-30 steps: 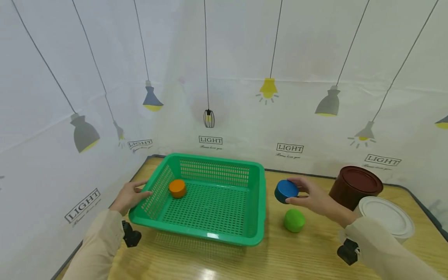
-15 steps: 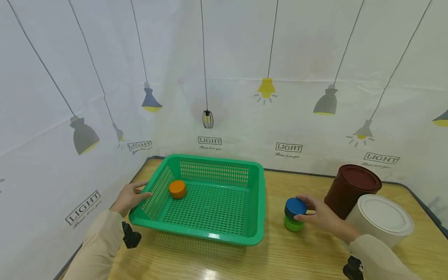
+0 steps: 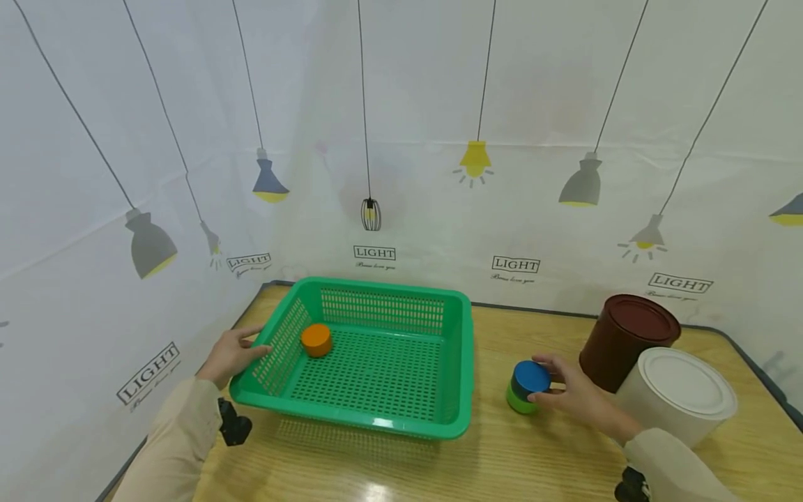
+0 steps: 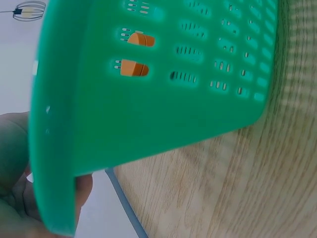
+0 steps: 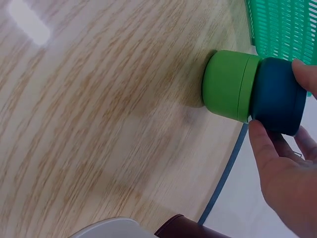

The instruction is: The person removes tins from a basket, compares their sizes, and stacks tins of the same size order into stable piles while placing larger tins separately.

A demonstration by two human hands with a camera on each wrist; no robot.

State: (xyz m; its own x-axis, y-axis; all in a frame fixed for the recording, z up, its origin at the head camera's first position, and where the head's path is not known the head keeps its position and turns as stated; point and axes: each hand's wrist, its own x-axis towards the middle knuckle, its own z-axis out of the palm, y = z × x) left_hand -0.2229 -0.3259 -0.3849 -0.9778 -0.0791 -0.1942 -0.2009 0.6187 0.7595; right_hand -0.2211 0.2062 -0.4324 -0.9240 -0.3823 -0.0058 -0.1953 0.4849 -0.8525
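My left hand (image 3: 232,357) grips the rim of a green plastic basket (image 3: 469,362) at its left end, thumb over the edge. Inside the basket, by the left wall, sits a small orange round tin (image 3: 316,340). To the right of the basket a blue round tin (image 3: 532,376) sits on top of a lime green round tin (image 5: 229,85), which stands on the table. The right hand (image 3: 580,397) pinches the blue tin between thumb and fingers. In the right wrist view the two tins line up end to end, a little offset, with the fingertips right at their seam.
A dark brown canister (image 3: 617,348) and a white canister (image 3: 680,390) stand close behind and right of the right hand. A white sheet with printed lamps (image 3: 426,209) rises behind the wooden table (image 3: 489,467).
The right hand has brought the blue tin down and to the right, onto the green tin, and still holds it. The left hand has stayed on the basket's rim.
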